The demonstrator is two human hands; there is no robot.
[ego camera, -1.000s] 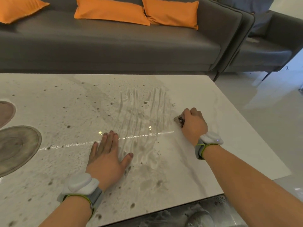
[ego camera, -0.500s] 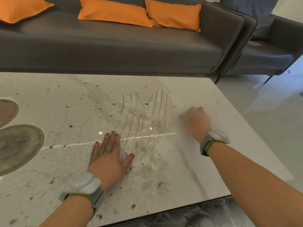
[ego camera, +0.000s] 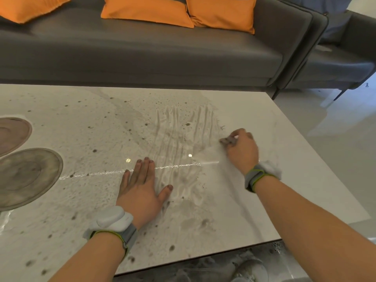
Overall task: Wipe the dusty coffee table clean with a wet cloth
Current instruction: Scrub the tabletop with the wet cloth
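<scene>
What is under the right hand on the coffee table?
A small grey cloth sticks out from under the curled fingers of the right hand, pressed on the coffee table. The rest of the cloth is covered by the hand, so its size cannot be seen.

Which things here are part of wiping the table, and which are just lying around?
Part of the job:
- coffee table, dusty and streaked
- cloth, bunched in the right hand
- left hand, flat on the tabletop

Just lying about:
- two round mats at the table's left
- orange cushions on the grey sofa
</scene>
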